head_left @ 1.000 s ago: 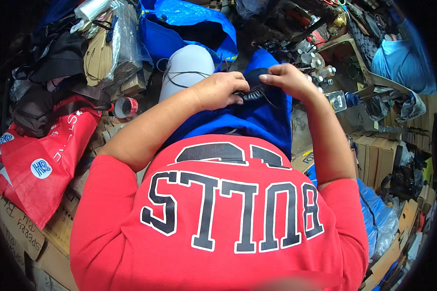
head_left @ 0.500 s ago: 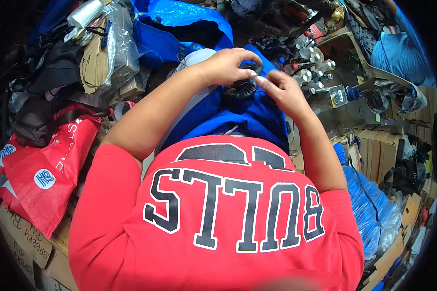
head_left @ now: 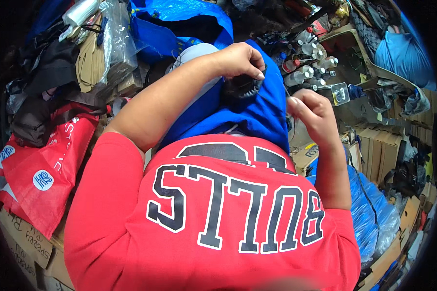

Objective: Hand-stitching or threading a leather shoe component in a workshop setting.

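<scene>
A black, shoe-like piece (head_left: pixel 243 87) with a ridged edge lies in my lap on the blue cloth (head_left: pixel 272 106). My left hand (head_left: pixel 240 60) is bent over its far side, thumb and forefinger pinched at its rim; the other fingers are partly hidden. To the right and apart from the piece, my right hand (head_left: pixel 311 114) is raised beside the blue cloth. Its fingers are curled, with the thumb pressed to the forefinger. Whatever it pinches is too thin or too small to make out.
Several plastic bottles (head_left: pixel 301 75) cluster at the far right. A blue bag (head_left: pixel 189 19) gapes open beyond my lap. At the left lies a red bag (head_left: pixel 48 169); a blue plastic-wrapped bundle (head_left: pixel 364 213) and cardboard pieces (head_left: pixel 378 145) stand at the right.
My right hand has pulled away from the black piece, moving right and nearer to me. My left hand has shifted slightly and stays at the piece, its fingertips now pinched together.
</scene>
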Demonstrator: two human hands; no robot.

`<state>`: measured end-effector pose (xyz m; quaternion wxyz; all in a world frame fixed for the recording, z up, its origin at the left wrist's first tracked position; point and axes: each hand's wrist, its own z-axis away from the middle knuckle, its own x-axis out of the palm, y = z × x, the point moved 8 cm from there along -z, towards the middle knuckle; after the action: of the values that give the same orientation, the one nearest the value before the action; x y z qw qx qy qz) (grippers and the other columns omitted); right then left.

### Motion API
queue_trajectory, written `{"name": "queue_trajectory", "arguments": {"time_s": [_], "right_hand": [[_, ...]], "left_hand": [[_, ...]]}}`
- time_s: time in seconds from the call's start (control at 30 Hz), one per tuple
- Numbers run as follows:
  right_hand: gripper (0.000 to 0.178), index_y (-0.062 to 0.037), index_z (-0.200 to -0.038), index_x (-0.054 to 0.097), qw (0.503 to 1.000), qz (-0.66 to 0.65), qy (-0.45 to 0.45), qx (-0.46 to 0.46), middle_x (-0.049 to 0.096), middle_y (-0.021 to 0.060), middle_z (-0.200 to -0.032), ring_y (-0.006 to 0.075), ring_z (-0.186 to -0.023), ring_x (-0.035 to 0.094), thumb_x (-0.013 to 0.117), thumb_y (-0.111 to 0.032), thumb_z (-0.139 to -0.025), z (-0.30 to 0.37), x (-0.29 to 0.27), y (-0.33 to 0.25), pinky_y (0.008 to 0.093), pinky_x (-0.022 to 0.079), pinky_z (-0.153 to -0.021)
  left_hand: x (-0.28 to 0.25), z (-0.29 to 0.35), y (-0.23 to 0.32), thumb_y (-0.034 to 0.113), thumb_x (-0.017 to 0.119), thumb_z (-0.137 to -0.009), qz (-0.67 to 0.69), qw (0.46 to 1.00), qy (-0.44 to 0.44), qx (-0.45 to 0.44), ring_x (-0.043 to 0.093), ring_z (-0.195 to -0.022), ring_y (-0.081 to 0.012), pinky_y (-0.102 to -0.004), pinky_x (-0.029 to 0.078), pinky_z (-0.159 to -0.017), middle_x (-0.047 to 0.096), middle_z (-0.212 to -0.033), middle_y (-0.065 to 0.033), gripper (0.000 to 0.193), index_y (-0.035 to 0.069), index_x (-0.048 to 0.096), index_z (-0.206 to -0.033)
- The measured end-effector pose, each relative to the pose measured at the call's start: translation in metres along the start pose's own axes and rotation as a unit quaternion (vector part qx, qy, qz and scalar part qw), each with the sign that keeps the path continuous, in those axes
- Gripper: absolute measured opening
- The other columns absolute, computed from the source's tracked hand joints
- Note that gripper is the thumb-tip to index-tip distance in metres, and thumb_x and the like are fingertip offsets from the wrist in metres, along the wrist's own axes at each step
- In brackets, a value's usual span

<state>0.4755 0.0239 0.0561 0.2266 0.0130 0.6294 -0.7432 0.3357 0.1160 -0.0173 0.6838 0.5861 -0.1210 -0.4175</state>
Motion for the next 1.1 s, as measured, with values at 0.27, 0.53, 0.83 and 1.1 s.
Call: {"name": "queue_trajectory", "arguments": {"time_s": [0.27,0.53,0.83,1.1], "right_hand": [[0.021,-0.0072,-0.095,0.069,0.956,0.280,0.012,-0.088,0.057,0.0121,-0.073,0.0257,-0.068,0.056,0.060,-0.007,-0.076,-0.026,0.016,0.008,0.0331,0.046,-0.065],[0.020,-0.0084,-0.093,0.070,0.949,0.308,-0.009,-0.058,0.056,0.0125,-0.071,0.0265,-0.069,0.057,0.059,-0.010,-0.077,-0.036,0.020,0.007,0.0351,0.046,-0.065],[0.017,-0.0089,-0.095,0.070,0.960,0.271,-0.010,-0.074,0.056,0.0103,-0.076,0.0232,-0.074,0.057,0.062,-0.010,-0.079,-0.047,0.023,0.018,0.0323,0.046,-0.069],[0.016,-0.0071,-0.098,0.068,0.994,0.038,-0.105,-0.008,0.058,0.0034,-0.094,0.0107,-0.091,0.052,0.061,-0.009,-0.085,-0.063,0.016,0.070,0.0243,0.041,-0.080]], "left_hand": [[0.005,0.000,-0.004,0.012,0.066,-0.080,0.029,0.994,-0.107,0.012,0.057,-0.073,-0.0098,-0.0253,0.048,-0.065,0.067,-0.090,-0.0027,0.029,0.006,0.066,-0.108],[0.005,0.001,-0.005,0.010,0.065,-0.080,0.024,0.992,-0.120,-0.004,0.057,-0.071,-0.0092,-0.0259,0.048,-0.063,0.067,-0.087,-0.0020,0.028,0.007,0.067,-0.108],[0.008,-0.006,-0.001,0.011,0.064,-0.081,-0.001,0.991,-0.126,0.044,0.058,-0.076,-0.0098,-0.0270,0.048,-0.068,0.066,-0.089,-0.0005,0.025,0.006,0.067,-0.106],[0.015,-0.013,-0.011,0.009,0.064,-0.082,0.014,0.978,-0.202,0.043,0.057,-0.085,-0.0097,-0.0258,0.045,-0.080,0.065,-0.094,0.0000,0.028,0.005,0.064,-0.109]]}}
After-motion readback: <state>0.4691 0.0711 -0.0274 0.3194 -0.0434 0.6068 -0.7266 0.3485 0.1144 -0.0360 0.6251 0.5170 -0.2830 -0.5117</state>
